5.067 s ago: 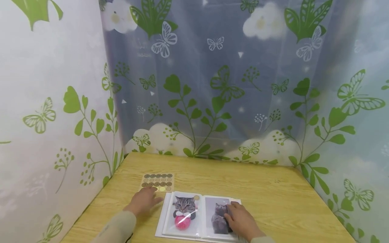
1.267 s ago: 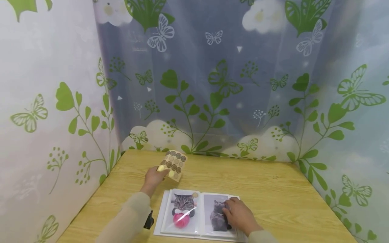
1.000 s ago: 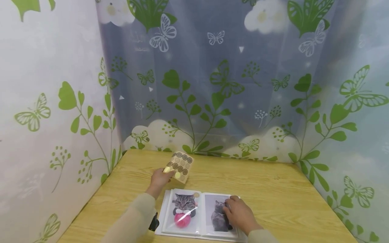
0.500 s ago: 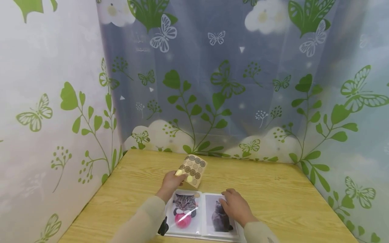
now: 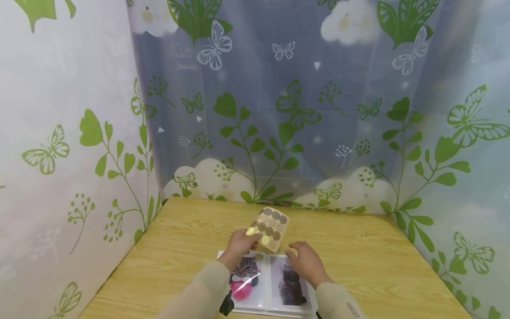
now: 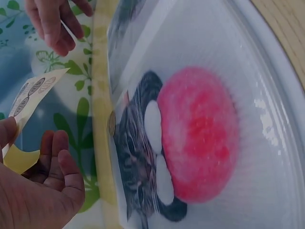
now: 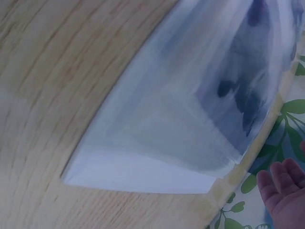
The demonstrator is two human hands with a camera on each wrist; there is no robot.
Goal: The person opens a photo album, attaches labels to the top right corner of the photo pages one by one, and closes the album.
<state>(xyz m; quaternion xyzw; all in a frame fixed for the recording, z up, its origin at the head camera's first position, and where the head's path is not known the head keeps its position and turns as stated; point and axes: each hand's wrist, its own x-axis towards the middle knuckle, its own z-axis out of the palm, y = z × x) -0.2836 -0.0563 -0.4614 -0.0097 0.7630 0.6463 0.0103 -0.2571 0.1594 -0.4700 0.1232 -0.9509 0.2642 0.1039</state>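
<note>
My left hand (image 5: 240, 244) pinches a tan sheet of round stickers (image 5: 276, 221) between thumb and fingers, holding it tilted above the far edge of an open photo album (image 5: 266, 283). Dark patterned, plain and yellow circles cover the sheet. The album's left page has a photo of a cat with a pink ball (image 5: 241, 290); a round sticker (image 6: 111, 123) sits near that page's edge. On the right page is a photo of a grey cat (image 5: 291, 288). My right hand (image 5: 307, 262), fingers loosely bent and holding nothing, hovers over that page's far right corner, just right of the sheet.
The album lies on a wood-grain table (image 5: 370, 257) near its front. Cloth printed with green leaves and butterflies (image 5: 247, 110) encloses the table at the back and both sides. A black strap piece (image 5: 227, 304) shows at the left wrist, overlapping the album.
My left hand first reached to the sticker sheet on the table, then lifted it and carried it right over the album. My right hand left the right page and moved slightly away toward the sheet.
</note>
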